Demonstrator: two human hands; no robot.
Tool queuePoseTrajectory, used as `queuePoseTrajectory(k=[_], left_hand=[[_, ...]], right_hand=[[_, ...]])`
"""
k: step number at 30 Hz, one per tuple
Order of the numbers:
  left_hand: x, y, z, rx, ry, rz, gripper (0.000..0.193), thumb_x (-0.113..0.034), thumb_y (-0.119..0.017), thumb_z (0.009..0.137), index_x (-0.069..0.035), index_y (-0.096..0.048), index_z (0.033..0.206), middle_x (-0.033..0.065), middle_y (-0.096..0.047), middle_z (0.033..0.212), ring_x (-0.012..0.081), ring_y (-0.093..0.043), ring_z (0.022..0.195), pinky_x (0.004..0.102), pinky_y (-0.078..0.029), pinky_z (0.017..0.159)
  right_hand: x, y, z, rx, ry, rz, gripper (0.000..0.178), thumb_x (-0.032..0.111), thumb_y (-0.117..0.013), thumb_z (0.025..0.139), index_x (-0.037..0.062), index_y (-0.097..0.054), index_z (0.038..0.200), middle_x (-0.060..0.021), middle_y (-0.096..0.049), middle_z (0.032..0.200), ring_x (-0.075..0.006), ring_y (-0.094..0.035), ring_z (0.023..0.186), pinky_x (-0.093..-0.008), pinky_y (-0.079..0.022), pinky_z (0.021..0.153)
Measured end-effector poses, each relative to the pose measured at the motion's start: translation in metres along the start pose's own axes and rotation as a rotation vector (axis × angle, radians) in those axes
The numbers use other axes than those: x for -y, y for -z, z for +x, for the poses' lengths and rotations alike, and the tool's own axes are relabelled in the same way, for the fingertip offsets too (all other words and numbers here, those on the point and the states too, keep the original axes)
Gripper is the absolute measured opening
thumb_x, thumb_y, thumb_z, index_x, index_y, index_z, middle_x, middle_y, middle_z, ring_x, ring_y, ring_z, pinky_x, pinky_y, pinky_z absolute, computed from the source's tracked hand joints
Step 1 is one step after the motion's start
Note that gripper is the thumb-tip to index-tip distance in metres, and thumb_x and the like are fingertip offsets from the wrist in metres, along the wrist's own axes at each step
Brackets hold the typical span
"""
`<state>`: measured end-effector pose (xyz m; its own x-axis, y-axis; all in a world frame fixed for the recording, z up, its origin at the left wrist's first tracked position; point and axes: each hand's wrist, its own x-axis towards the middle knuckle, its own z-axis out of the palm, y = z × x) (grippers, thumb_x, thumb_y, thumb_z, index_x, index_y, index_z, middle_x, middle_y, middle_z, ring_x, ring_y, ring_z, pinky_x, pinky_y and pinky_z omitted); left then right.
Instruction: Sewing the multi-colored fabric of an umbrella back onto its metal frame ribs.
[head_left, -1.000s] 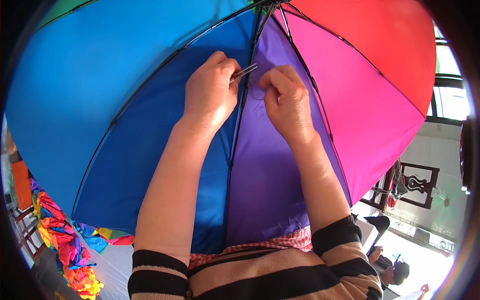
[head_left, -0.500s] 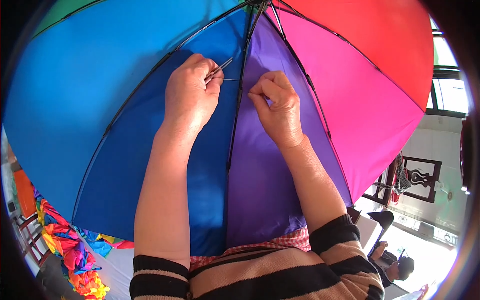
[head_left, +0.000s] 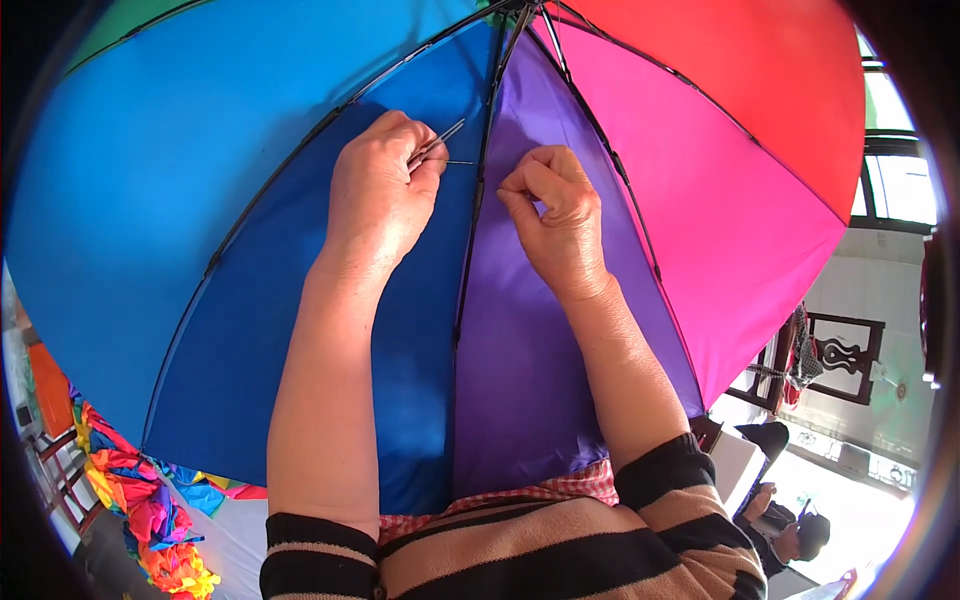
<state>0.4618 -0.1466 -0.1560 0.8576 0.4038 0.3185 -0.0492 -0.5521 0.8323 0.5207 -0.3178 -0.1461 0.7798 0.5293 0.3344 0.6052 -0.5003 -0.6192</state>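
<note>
A large open multicoloured umbrella [head_left: 390, 330] spreads before me, its inner side and black ribs facing me. My left hand [head_left: 385, 180] is closed in front of the dark blue panel. It grips a slim two-pronged metal tool [head_left: 447, 136] that points up and right. From the same fingers a thin needle [head_left: 461, 162] sticks out toward the black rib [head_left: 478, 190] between the blue and purple panels. Over the purple panel [head_left: 540, 370], my right hand [head_left: 555, 215] is pinched, thumb against forefinger. Whatever lies in that pinch is too small to make out.
The ribs meet at a dark hub [head_left: 515, 8] at the top. A heap of crumpled rainbow fabric [head_left: 150, 500] lies at the lower left, beside a white surface [head_left: 235, 540]. Another person [head_left: 785, 530] is at the lower right, below a dark wooden chair [head_left: 845, 355].
Both hands have barely shifted, keeping the same grips. The needle and metal tool sit very slightly lower. The umbrella looks unchanged.
</note>
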Motion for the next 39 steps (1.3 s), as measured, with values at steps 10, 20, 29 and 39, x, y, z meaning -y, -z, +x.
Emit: queuePoseTrajectory(k=[10, 20, 29, 39], left_hand=[[-0.002, 0.004, -0.001, 0.019, 0.035, -0.018, 0.008, 0.005, -0.065, 0.079, 0.0, -0.06, 0.076, 0.0026, -0.056, 0.073, 0.0096, -0.05, 0.061, 0.0263, -0.042, 0.057], [-0.002, -0.016, -0.002, -0.008, -0.02, -0.005, 0.007, 0.004, -0.067, 0.078, 0.0, -0.061, 0.077, 0.005, -0.06, 0.075, 0.0138, -0.058, 0.063, 0.0273, -0.046, 0.058], [-0.007, -0.026, -0.005, -0.071, -0.027, -0.012, 0.006, 0.002, -0.068, 0.077, 0.001, -0.063, 0.079, 0.0095, -0.06, 0.079, 0.0237, -0.062, 0.067, 0.033, -0.049, 0.061], [-0.007, -0.03, -0.008, -0.066, -0.023, -0.065, 0.008, 0.001, -0.068, 0.074, -0.002, -0.063, 0.08, 0.0096, -0.06, 0.081, 0.0296, -0.062, 0.071, 0.0386, -0.049, 0.063]], right_hand=[[-0.003, -0.002, -0.001, -0.014, 0.025, -0.009, 0.012, -0.005, -0.072, 0.072, 0.0026, -0.062, 0.076, -0.0056, -0.058, 0.087, -0.0176, -0.06, 0.074, -0.0289, -0.049, 0.063], [0.0, 0.0, 0.0, 0.002, 0.046, -0.042, 0.012, -0.005, -0.071, 0.072, 0.0025, -0.062, 0.077, -0.0078, -0.058, 0.087, -0.0212, -0.06, 0.075, -0.0304, -0.049, 0.064], [0.018, 0.021, 0.026, 0.197, 0.096, -0.353, 0.009, 0.001, -0.062, 0.079, 0.0009, -0.062, 0.088, -0.0165, -0.06, 0.087, -0.0329, -0.061, 0.081, -0.0384, -0.05, 0.072], [0.023, 0.027, 0.002, 0.146, 0.052, -0.178, 0.007, 0.001, -0.061, 0.08, 0.0006, -0.062, 0.087, -0.0153, -0.062, 0.084, -0.0345, -0.06, 0.079, -0.0399, -0.048, 0.07]])
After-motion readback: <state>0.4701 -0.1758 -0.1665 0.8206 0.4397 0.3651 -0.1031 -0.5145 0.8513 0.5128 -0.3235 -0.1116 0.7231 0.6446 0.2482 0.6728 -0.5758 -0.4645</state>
